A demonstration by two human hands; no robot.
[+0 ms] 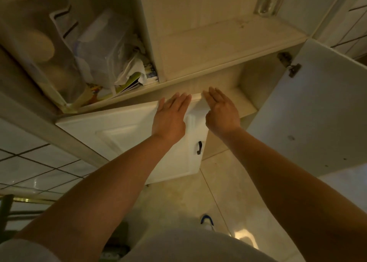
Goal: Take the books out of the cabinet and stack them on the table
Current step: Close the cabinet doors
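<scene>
Since the books (129, 84) lie jammed low in the open left compartment of the cabinet (198, 43), under crumpled plastic bags (111, 49), nothing is lifted yet. Both hands work the lower doors instead: the left hand (170, 115) flat on the left door (123, 130), the right hand (221, 108) reaching past its edge, fingers straight, holding nothing. Beyond, the right door (309, 110) hangs wide open.
</scene>
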